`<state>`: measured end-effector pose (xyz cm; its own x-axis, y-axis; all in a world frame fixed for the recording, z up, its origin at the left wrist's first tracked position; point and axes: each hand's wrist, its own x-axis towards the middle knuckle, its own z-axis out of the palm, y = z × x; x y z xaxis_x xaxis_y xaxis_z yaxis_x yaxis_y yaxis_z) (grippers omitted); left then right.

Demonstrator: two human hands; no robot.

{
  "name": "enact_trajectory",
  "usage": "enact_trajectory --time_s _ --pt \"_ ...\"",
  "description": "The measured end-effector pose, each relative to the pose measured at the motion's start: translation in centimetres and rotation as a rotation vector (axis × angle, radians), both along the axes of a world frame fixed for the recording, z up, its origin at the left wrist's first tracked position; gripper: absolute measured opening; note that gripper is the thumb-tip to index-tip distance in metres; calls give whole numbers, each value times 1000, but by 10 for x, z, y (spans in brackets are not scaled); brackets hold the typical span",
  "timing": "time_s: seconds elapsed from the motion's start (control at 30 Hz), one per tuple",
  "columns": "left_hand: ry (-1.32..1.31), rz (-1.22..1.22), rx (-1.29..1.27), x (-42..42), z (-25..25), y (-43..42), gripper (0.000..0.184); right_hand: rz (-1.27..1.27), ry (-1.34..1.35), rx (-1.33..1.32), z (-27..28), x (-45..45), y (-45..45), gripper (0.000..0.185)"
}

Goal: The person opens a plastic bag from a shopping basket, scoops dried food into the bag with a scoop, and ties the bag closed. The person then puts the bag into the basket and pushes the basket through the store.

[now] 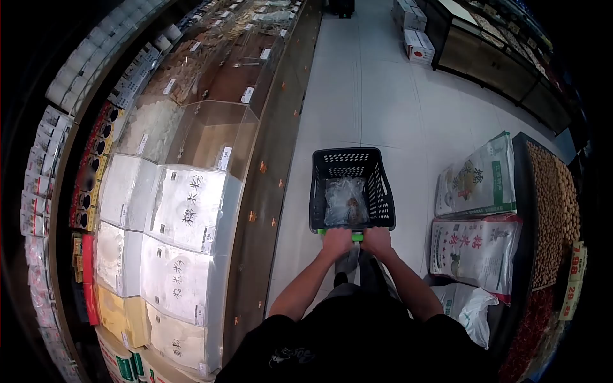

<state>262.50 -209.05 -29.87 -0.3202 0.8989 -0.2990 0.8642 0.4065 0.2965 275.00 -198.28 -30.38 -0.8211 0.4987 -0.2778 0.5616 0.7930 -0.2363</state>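
Both my hands are wrapped round a green handle (pixel 357 237) at the near end of a black shopping basket (pixel 319 185). My left hand (pixel 337 242) grips its left part, and my right hand (pixel 377 241) holds the right part close beside it. Inside the basket lies a clear plastic bag (pixel 345 198) with something brownish in it that I cannot make out. The basket has perforated walls and stands out in front of my body, above the pale floor. What supports it underneath is mostly hidden.
Along the left runs a long counter of clear bulk bins (pixel 185 207) with white powders and dried goods. To the right, printed sacks (pixel 476 249) lean against a bin of peanuts (pixel 543 210). White cartons (pixel 418 46) stand farther up the tiled aisle (pixel 351 83).
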Motion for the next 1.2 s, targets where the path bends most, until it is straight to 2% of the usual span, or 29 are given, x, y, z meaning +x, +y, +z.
enact_trajectory --time_s 0.1,0.2,0.3,0.43,0.57,0.67,0.77,0.87,1.0,1.2 --pt "11 8 19 -31 1 34 18 12 28 -21 -16 -28 33 21" --pt "31 46 12 -60 -3 69 18 24 88 13 -9 -64 73 18" --pt "26 63 31 -85 13 103 18 63 163 42 -17 -89 111 14" --pt "40 91 20 -123 7 144 17 104 222 87 -15 -129 158 17" --pt "32 125 29 -159 -8 184 19 138 153 57 -6 -166 200 18" --pt "9 151 10 -184 10 210 18 121 123 24 3 -199 225 20" --pt "51 112 104 -218 -20 236 16 111 140 35 -8 -228 251 20" --pt "12 69 92 -258 -12 269 16 71 110 44 -15 -264 283 20" --pt "-23 78 40 -310 -3 324 15 49 60 35 3 -316 331 16" --pt "-5 24 96 -378 -2 389 16 44 52 51 -2 -382 397 18"
